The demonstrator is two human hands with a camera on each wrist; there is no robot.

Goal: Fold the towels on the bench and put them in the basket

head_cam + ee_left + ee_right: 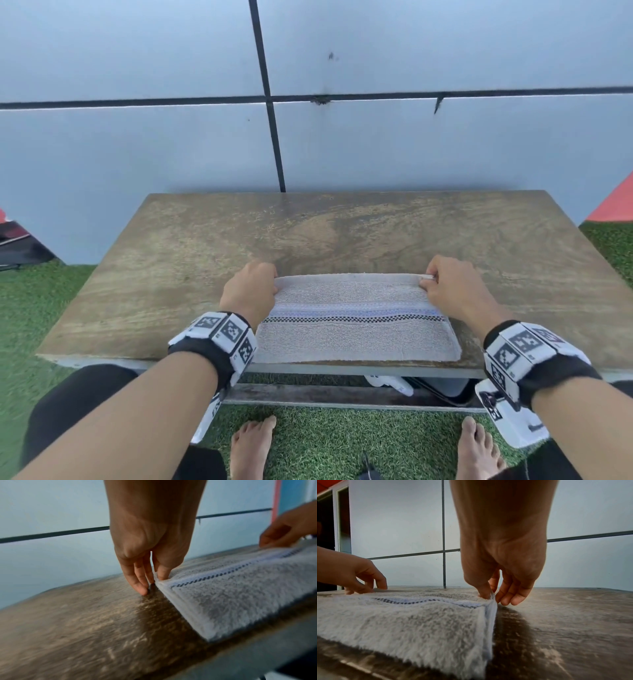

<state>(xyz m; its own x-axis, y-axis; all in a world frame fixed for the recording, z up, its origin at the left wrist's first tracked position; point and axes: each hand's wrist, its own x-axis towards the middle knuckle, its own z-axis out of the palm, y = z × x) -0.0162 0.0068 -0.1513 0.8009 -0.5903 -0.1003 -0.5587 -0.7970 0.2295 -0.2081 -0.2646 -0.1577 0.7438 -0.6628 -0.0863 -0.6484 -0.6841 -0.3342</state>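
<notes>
Towel (356,329): one, pale grey terry with a blue band and a black checked stripe, lying along the near edge of the wooden bench (171,260), at centre. It looks already doubled, though the layers are hard to count at the blurred edges. Left hand (251,287): one, pinching the far left corner between thumb and fingers. Right hand (448,284): one, pinching the far right corner likewise. Basket: none in view. Progress, as judged: folding under way; further folds and the transfer to the basket remain.
</notes>
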